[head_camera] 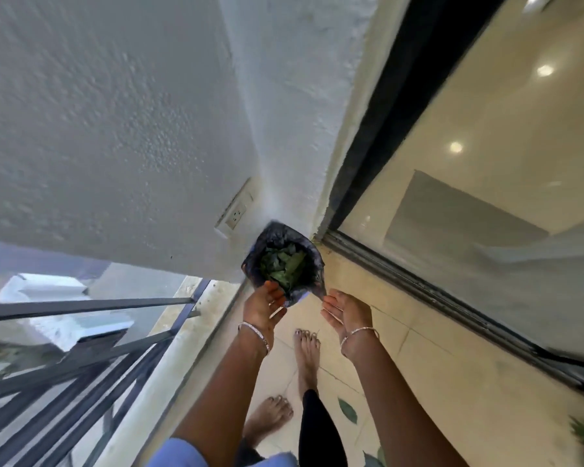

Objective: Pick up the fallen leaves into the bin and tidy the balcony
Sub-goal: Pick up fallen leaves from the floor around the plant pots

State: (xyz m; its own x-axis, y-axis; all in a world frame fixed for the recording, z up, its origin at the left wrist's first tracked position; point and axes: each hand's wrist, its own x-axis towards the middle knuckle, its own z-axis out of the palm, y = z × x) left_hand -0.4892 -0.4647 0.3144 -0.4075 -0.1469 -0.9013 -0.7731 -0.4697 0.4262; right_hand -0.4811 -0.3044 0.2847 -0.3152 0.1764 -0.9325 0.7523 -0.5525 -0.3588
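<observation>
Head camera: I see the leaves (284, 267) heaped inside the bin (279, 235), just beyond both hands. Left hand (263, 306) is at the bin's near rim, right hand (346, 315) just beside the bin; both are loose-fingered, apart, empty. Leaves look green and crumpled, the bin dark-lined.

home balcony: railing (81, 303), sliding door (452, 230)

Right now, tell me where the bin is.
In the head view's centre, the bin stands in the corner between wall and sliding door, below the socket, just beyond the left hand and right hand.
</observation>
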